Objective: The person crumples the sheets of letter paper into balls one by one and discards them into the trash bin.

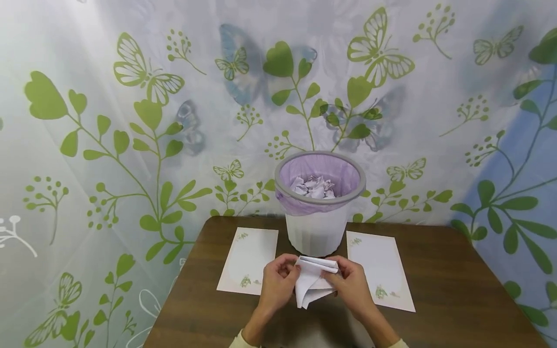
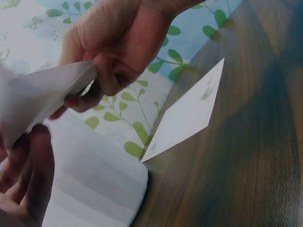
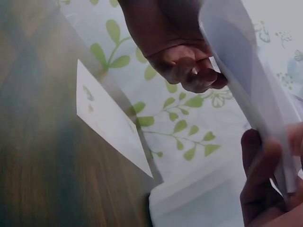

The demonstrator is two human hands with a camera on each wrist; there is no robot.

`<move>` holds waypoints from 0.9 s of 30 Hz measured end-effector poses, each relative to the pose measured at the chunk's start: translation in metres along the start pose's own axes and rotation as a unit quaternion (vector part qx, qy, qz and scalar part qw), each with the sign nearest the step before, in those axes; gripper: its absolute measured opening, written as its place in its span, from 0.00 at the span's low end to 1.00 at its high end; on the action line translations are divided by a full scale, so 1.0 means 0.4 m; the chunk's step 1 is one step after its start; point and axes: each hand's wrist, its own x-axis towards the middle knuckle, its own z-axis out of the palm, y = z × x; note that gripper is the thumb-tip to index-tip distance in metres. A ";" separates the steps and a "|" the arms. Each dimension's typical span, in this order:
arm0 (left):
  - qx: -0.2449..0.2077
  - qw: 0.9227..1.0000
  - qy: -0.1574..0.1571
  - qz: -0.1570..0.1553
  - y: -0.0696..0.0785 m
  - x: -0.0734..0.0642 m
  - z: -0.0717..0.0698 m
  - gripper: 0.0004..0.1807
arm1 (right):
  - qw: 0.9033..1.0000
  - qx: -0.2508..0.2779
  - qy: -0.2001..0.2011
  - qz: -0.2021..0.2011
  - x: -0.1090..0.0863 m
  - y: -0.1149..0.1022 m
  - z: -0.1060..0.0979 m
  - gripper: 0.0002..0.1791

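Both hands hold one folded white sheet of paper (image 1: 310, 276) just in front of a white wastebasket (image 1: 315, 229). My left hand (image 1: 276, 286) pinches its left edge between thumb and fingers. On the other side, my right hand (image 1: 353, 290) grips the paper with the thumb on its face. The sheet has several overlapping layers, and a loose corner hangs down. In the left wrist view the paper (image 2: 42, 92) spans the gap between the two hands. Part of it blurs in the right wrist view, where the layers (image 3: 246, 71) stand slightly apart.
A lilac bag (image 1: 322, 164) lines the basket under its grey rim, with crumpled paper (image 1: 315, 187) inside. Decorated sheets lie flat on the brown table (image 1: 452, 270), one on the left (image 1: 250, 256) and one on the right (image 1: 378, 266). Behind hangs a butterfly-and-leaf patterned curtain (image 1: 261, 140).
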 end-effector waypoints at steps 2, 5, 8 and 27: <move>-0.024 0.999 -0.027 -0.020 0.002 -0.001 -0.003 0.08 | 0.999 -0.012 0.009 -0.033 0.001 0.000 -0.005 0.11; -0.059 0.994 -0.074 -0.052 0.005 0.001 -0.008 0.12 | 0.995 -0.023 0.013 -0.098 0.008 0.001 -0.014 0.16; -0.073 0.987 -0.121 -0.081 0.007 0.004 -0.013 0.15 | 0.990 -0.030 0.021 -0.133 0.016 0.002 -0.022 0.16; 0.008 0.996 -0.068 -0.050 0.008 0.000 -0.002 0.07 | 0.999 -0.023 -0.001 0.042 0.009 -0.016 0.004 0.14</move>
